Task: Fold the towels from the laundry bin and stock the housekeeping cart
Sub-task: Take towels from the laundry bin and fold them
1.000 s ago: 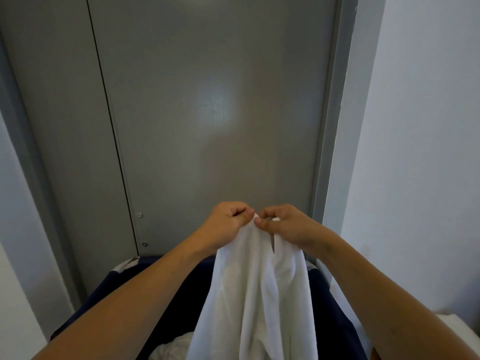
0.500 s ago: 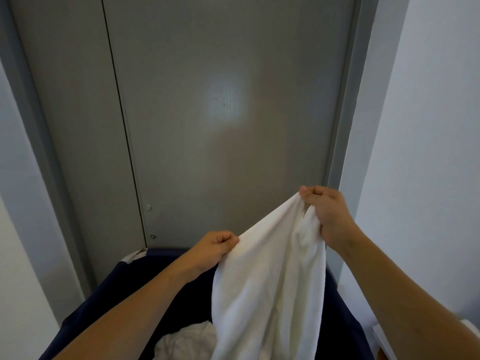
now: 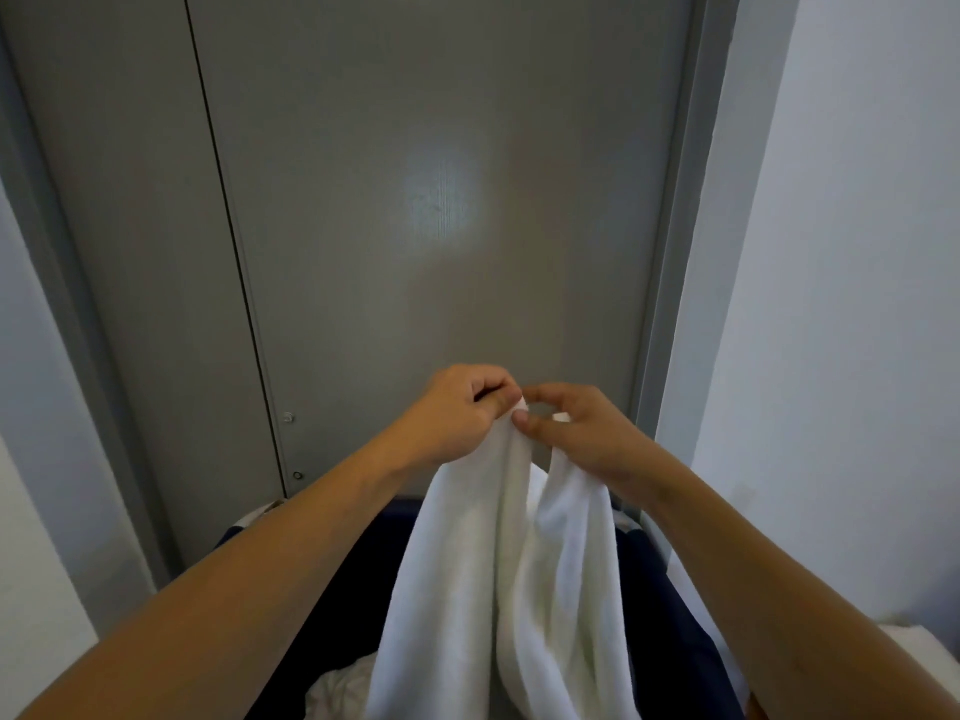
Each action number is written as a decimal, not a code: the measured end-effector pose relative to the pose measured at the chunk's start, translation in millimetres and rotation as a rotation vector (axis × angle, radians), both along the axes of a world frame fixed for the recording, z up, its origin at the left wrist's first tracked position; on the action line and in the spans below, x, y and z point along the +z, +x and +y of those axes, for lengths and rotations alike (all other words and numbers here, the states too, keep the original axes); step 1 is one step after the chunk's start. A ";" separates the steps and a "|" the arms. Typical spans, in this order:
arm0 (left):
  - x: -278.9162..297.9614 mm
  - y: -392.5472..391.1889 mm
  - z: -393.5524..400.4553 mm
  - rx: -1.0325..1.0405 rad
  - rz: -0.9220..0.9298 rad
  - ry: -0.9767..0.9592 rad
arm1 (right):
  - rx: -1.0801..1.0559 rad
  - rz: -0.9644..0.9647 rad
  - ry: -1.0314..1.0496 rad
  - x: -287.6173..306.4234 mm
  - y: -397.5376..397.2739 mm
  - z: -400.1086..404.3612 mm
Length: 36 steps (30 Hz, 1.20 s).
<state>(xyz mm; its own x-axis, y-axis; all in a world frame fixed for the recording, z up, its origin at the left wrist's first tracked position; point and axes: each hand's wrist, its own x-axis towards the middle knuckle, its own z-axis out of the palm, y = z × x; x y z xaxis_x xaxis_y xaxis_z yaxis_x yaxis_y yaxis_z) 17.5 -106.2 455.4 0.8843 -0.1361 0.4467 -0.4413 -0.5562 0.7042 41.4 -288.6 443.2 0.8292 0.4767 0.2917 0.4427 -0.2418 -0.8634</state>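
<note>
Head camera looks down on both hands, left hand [image 3: 457, 413] and right hand [image 3: 582, 433], each grip pinching the white towel [image 3: 498, 579] hanging over the navy laundry bin [image 3: 670, 641]

Grey door [image 3: 441, 226] fills view beyond hands, matte, with pale blurred patch of reflected light above them. Dark vertical seam [image 3: 228, 241] runs down door, left of hands. Two small round screws [image 3: 289, 418] just beside seam, level with hands and slightly below, left of them. Grey door frame [image 3: 675, 252] stands upright right of hands; matching frame slants at far left. Pale wall [image 3: 857, 304] right of hands, another pale wall strip at far left edge.
</note>
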 end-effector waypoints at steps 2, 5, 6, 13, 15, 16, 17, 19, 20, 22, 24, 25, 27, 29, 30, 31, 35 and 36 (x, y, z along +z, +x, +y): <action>-0.9 -1.8 0.4 0.001 0.017 -0.035 | -0.015 0.022 -0.020 1.5 -1.2 0.6; -6.5 -4.2 2.9 0.010 0.084 -0.107 | -0.050 0.098 0.047 0.4 -3.1 3.6; -10.2 -4.8 2.9 0.002 0.111 -0.126 | -0.066 0.119 0.091 -0.1 -3.7 5.0; -60.3 -12.3 23.4 -0.031 0.320 -0.302 | -0.296 0.146 0.300 5.2 0.3 -5.8; -75.7 -14.0 35.4 0.025 0.369 -0.285 | -0.356 0.182 0.377 9.6 3.0 -15.0; -79.9 -14.1 39.4 0.066 0.378 -0.292 | -0.374 0.184 0.372 10.2 4.4 -18.0; -81.5 -13.9 41.9 0.110 0.375 -0.302 | -0.382 0.179 0.338 10.3 5.5 -19.4; -76.5 -13.9 42.2 0.174 0.341 -0.318 | -0.377 0.163 0.189 8.9 5.6 -20.2; -71.0 -14.6 40.9 0.184 0.312 -0.328 | -0.358 0.153 0.089 7.5 4.5 -19.7; -56.4 -17.2 33.9 0.168 0.239 -0.313 | -0.300 0.119 -0.048 3.9 -0.4 -15.5; -39.1 -20.4 21.5 0.112 0.170 -0.253 | -0.213 0.077 -0.036 -0.5 -6.5 -7.5; -31.2 -21.9 14.6 0.075 0.137 -0.220 | -0.151 0.058 -0.020 -2.1 -9.8 -2.9; -19.6 -24.0 3.2 0.015 0.095 -0.178 | -0.043 0.052 -0.025 -4.2 -15.7 4.0; -14.3 -24.6 -0.6 -0.003 0.087 -0.199 | -0.008 0.081 -0.007 -2.8 -18.5 5.1; -14.2 -24.2 0.1 -0.005 0.094 -0.216 | -0.005 0.090 0.002 -1.3 -19.2 4.9; -14.2 -24.1 0.9 -0.003 0.104 -0.225 | 0.002 0.092 -0.004 -0.2 -20.3 4.8; -20.6 -22.2 2.7 -0.023 0.159 -0.261 | -0.019 0.158 0.089 -2.1 -23.6 10.0; -24.5 -22.1 3.3 -0.033 0.185 -0.280 | -0.037 0.178 0.127 -2.5 -23.6 10.9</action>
